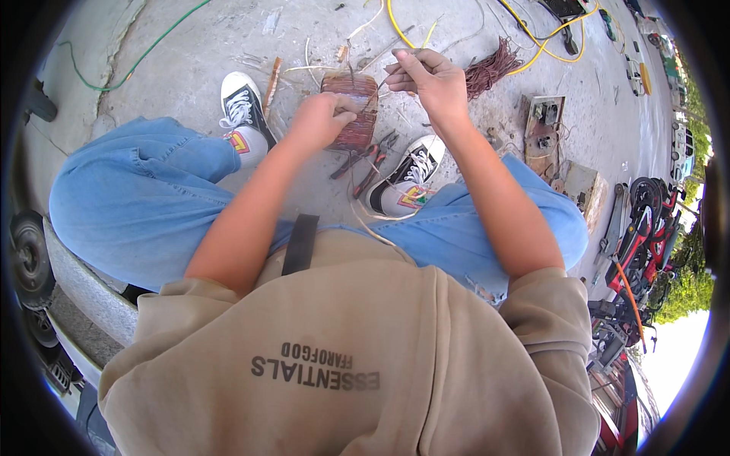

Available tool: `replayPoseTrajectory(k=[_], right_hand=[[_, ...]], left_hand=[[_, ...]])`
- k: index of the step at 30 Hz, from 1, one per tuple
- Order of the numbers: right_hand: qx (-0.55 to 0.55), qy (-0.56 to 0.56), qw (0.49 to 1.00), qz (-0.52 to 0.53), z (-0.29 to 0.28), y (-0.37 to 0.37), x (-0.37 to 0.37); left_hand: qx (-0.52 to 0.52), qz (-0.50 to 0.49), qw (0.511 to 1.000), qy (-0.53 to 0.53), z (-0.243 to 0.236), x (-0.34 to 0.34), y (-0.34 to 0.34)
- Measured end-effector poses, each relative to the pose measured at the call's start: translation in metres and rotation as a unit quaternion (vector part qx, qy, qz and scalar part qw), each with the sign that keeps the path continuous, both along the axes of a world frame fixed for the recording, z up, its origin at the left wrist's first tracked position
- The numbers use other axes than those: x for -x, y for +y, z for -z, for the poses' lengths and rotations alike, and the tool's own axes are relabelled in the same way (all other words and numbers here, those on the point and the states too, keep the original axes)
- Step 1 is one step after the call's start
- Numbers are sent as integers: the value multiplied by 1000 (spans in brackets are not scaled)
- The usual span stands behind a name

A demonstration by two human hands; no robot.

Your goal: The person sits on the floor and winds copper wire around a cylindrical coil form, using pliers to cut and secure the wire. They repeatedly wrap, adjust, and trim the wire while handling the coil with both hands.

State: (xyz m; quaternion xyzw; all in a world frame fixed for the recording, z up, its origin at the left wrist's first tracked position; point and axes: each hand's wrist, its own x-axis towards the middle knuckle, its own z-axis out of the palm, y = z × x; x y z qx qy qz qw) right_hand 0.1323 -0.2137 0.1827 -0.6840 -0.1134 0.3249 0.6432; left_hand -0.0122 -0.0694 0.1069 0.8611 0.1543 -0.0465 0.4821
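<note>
A block-shaped coil of reddish-brown wire (356, 135) lies on the ground between my shoes. My left hand (323, 121) is over its left part with fingers curled in; what they grip is hidden. My right hand (426, 82) is raised above and right of the coil, thumb and fingertips drawn together at what looks like a thin dark wire (376, 97), too small to make out clearly. Below the coil lie pliers with red and black handles (372, 167) and another dark tool (346, 163). A pale wire (380, 216) runs beside them toward my lap.
Tangled red wire (493, 67), yellow cable (531, 61) and green hose (99, 87) lie around. Open metal housings (544, 125) sit at right, with parked motorbikes (650, 235) beyond. A concrete edge (91, 304) and wheel (30, 258) are at left.
</note>
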Motion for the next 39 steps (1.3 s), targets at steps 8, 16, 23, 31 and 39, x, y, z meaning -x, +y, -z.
replayPoseTrajectory(k=[8,16,23,31,39], right_hand=[[126,-73,982,-124,42,-14,12],[120,-71,987,-83,71,4,14],[146,8,987,-63,81,8,7],[109,16,994,-26,55,-12,4],[449,-115,692,-554,164,-96,45]], left_hand=[[-42,-19,997,-62,16,-13,3],[-32,-25,995,-87,19,-14,3],[-11,-3,999,-42,9,-15,4],[-70,-28,997,-14,-2,-31,-1],[151,-129,980,33,20,-72,28]])
